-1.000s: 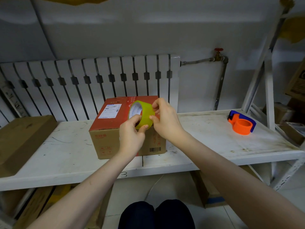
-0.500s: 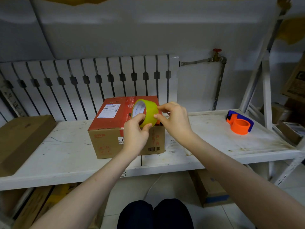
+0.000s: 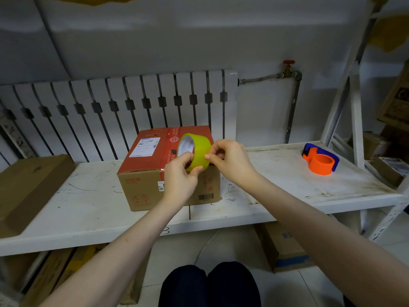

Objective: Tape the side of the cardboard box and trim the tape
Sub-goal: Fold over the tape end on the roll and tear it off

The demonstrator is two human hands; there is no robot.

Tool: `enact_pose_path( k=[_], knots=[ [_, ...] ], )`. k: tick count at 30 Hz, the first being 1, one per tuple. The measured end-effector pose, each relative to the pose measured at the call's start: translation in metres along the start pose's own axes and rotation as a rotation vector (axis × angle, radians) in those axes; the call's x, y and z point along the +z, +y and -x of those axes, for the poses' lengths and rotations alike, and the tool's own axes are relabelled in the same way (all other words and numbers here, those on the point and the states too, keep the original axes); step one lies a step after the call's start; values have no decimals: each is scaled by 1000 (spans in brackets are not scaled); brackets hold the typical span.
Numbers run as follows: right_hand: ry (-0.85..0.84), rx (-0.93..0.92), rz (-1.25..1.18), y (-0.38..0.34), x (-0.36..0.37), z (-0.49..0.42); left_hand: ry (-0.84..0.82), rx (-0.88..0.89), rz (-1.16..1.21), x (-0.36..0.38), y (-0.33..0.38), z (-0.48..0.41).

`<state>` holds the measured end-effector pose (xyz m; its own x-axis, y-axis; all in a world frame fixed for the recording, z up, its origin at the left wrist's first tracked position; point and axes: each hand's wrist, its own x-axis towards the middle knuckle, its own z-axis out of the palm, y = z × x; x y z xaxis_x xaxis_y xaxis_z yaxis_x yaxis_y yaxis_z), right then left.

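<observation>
A cardboard box (image 3: 152,173) with a red top and brown sides stands on the white shelf (image 3: 276,180). Above its near right corner I hold a yellow-green roll of tape (image 3: 200,150), upright on its edge. My left hand (image 3: 179,180) grips the roll from below, thumb on its rim. My right hand (image 3: 230,160) pinches at the roll's right side with thumb and forefinger; whether a tape end is lifted is hidden by the fingers.
An orange and blue tape cutter (image 3: 321,161) lies at the shelf's right end. A flat brown carton (image 3: 28,187) rests on the left. A white radiator (image 3: 119,107) stands behind. More boxes (image 3: 285,249) sit on the floor under the shelf.
The roll and both hands have stayed over the box's near right corner. My right fingers have shifted slightly along the roll's side.
</observation>
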<state>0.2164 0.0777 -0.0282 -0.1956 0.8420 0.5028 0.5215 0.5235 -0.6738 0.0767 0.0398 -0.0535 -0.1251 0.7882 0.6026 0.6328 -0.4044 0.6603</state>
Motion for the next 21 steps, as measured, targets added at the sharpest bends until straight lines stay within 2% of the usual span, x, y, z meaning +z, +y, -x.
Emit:
enact_pose_path(
  k=[5, 11, 17, 21],
  knots=[
    [29, 82, -174, 11, -10, -1, -20, -26, -17, 2, 1, 0],
    [71, 37, -139, 14, -14, -1, -35, 14, -64, 0, 4, -2],
    [72, -37, 25, 13, -18, -2, -74, 70, -119, -3, 5, -3],
    [84, -88, 240, 10, -19, 0, -85, 104, -129, -3, 8, -3]
  ],
)
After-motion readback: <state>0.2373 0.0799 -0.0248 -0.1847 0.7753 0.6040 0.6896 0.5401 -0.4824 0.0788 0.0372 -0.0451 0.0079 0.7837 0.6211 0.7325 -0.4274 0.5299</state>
